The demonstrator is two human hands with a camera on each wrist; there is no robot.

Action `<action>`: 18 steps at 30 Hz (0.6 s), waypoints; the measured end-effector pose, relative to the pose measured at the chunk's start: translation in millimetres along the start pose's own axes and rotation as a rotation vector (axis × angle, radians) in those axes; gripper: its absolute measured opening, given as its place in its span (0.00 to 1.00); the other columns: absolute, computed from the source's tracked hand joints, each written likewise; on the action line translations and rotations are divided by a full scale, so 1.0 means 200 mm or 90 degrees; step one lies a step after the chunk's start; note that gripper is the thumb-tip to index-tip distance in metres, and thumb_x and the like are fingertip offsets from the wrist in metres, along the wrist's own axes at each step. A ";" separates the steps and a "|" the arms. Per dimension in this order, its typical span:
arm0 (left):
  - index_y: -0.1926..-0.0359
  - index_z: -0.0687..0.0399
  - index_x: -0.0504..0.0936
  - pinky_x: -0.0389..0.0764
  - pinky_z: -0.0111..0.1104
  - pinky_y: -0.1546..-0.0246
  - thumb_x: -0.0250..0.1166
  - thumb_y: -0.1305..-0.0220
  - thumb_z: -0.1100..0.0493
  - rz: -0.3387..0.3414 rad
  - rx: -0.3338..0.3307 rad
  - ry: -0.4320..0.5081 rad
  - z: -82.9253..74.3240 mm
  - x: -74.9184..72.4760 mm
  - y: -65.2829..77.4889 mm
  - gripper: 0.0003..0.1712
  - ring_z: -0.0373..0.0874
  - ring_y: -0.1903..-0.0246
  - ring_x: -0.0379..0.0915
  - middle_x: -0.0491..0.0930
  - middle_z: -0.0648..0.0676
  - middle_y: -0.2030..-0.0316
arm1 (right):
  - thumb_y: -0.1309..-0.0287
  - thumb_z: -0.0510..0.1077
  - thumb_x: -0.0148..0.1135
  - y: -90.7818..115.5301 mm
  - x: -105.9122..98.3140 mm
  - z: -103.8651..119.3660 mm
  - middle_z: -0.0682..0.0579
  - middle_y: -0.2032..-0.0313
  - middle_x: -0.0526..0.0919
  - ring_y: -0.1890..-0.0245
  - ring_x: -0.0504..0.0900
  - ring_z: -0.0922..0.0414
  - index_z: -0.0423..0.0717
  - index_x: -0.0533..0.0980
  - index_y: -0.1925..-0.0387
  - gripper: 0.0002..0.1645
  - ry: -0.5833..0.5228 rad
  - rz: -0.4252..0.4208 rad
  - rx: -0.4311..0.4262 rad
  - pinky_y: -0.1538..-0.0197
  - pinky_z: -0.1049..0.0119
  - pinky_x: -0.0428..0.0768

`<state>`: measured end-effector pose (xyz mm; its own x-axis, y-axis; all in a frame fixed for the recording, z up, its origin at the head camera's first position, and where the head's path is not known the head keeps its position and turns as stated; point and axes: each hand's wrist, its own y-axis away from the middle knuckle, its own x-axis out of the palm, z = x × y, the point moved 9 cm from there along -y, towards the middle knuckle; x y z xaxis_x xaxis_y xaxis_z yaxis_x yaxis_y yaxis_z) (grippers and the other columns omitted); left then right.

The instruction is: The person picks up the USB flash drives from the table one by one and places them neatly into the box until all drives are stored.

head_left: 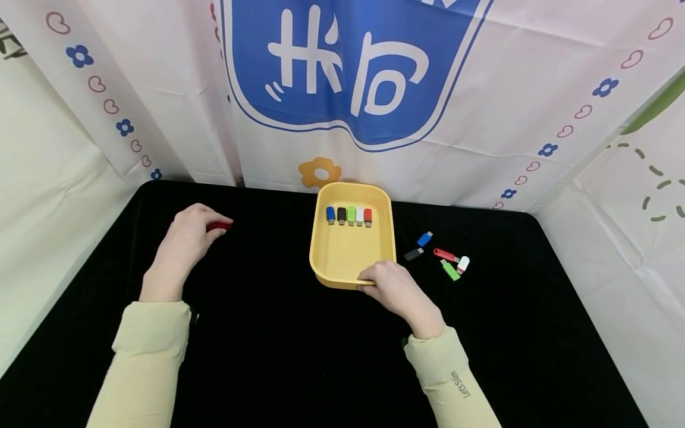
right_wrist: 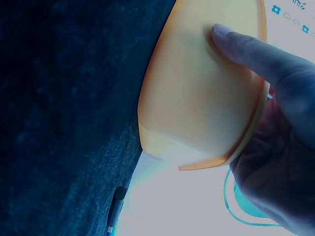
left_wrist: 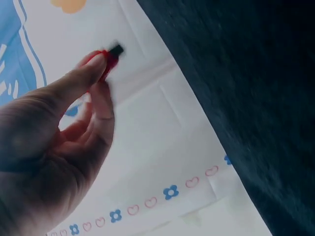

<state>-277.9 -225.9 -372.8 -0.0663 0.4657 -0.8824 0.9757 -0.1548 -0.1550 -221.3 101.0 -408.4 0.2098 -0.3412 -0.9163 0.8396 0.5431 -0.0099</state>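
Observation:
At the left of the head view, my left hand pinches a small red USB stick between thumb and fingers above the black table. The left wrist view shows its dark end poking out past the fingertips. My right hand grips the near right rim of a yellow tray, the thumb lying against the outer wall in the right wrist view. Inside the tray's far half, a row holds a blue, a black, a green, a white and a red USB stick.
Right of the tray lie loose USB sticks: blue, black, red, white and green. The last three are close together. A printed cloth hangs behind the black tabletop.

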 end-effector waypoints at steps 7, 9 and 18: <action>0.48 0.60 0.85 0.74 0.57 0.47 0.64 0.34 0.67 -0.035 0.007 0.025 -0.08 0.00 -0.01 0.14 0.65 0.46 0.73 0.78 0.67 0.47 | 0.42 0.43 0.71 0.00 0.00 -0.01 0.63 0.77 0.81 0.73 0.75 0.65 0.54 0.85 0.73 0.05 -0.008 0.005 0.013 0.65 0.68 0.75; 0.48 0.59 0.85 0.74 0.57 0.46 0.64 0.34 0.66 -0.030 0.011 0.024 -0.10 0.01 -0.01 0.14 0.64 0.46 0.73 0.79 0.66 0.47 | 0.42 0.43 0.70 0.00 0.00 -0.01 0.63 0.76 0.81 0.73 0.75 0.65 0.54 0.85 0.73 0.05 -0.010 0.007 0.016 0.65 0.67 0.75; 0.46 0.54 0.86 0.76 0.52 0.51 0.64 0.33 0.64 -0.026 0.041 0.022 -0.22 0.04 -0.03 0.15 0.59 0.50 0.75 0.79 0.63 0.50 | 0.42 0.42 0.70 0.00 0.00 0.00 0.61 0.76 0.83 0.73 0.76 0.64 0.53 0.85 0.72 0.05 -0.009 0.008 0.006 0.64 0.67 0.76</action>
<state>-274.6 -182.9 -359.5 -0.0972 0.5028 -0.8589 0.9570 -0.1898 -0.2194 -222.2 100.8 -409.3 0.2274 -0.3447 -0.9107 0.8414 0.5404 0.0055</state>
